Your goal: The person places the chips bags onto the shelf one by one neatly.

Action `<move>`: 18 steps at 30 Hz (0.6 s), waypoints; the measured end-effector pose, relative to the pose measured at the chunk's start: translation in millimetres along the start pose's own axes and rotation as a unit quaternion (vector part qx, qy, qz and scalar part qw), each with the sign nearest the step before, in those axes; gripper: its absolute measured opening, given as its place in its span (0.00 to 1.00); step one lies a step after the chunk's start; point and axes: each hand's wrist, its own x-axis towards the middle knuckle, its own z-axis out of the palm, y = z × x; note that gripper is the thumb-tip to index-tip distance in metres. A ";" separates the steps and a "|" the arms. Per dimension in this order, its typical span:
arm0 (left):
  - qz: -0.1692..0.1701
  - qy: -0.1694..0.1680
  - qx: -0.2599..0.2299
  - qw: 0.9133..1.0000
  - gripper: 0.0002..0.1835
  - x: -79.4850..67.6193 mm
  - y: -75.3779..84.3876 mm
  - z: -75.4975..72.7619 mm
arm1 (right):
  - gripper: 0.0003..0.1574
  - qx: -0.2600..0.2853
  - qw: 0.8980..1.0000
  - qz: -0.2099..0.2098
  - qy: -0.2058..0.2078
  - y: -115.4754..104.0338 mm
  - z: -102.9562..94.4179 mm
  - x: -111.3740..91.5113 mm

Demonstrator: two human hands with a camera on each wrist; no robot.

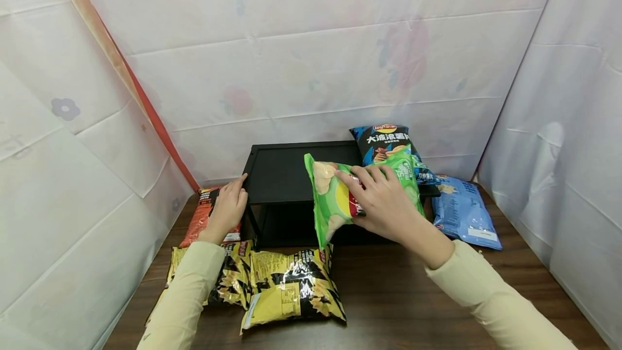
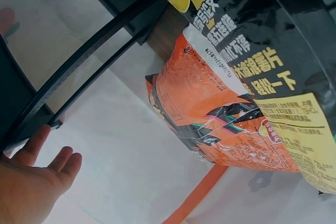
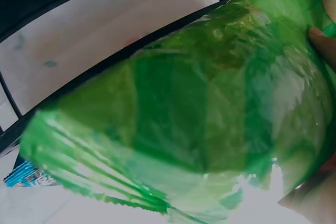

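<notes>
My right hand [image 1: 384,201] grips a green chip bag [image 1: 335,193] from above, thumb and fingers spread round its middle. The bag hangs tilted in front of the top of a black two-level shelf [image 1: 286,172]; it fills most of the right wrist view. At the shelf's left edge, my left hand [image 1: 228,207] touches the rim with outstretched fingers and holds nothing. In the left wrist view those fingers [image 2: 63,166] are loosely extended beside the black frame. On the shelf's right end lies a dark blue chip bag [image 1: 381,136], partly covered by the green one.
Left of the shelf lies a red-orange chip bag [image 1: 199,220]. Yellow-and-black chip bags [image 1: 296,290] rest on the brown wooden table [image 1: 403,301] in front, some partly behind my left sleeve. A light blue bag [image 1: 464,212] lies at the right. White patterned cloth [image 1: 301,69] hangs around.
</notes>
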 end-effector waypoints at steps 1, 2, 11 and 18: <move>0.000 0.001 0.000 1.000 0.27 0.2 -0.3 0.0 | 0.60 0.002 1.000 0.007 -0.005 0.0 0.6 2.0; -0.001 0.001 0.000 1.000 0.27 0.3 -0.4 -0.1 | 0.59 0.007 1.000 0.014 -0.010 0.0 1.1 4.0; -0.005 0.001 -0.004 1.000 0.27 0.6 -1.3 1.1 | 0.57 0.031 0.997 0.073 -0.025 1.8 6.0 21.1; -0.002 0.001 -0.005 1.000 0.27 0.7 0.1 -0.4 | 0.55 0.041 0.993 0.111 -0.030 4.4 9.2 34.5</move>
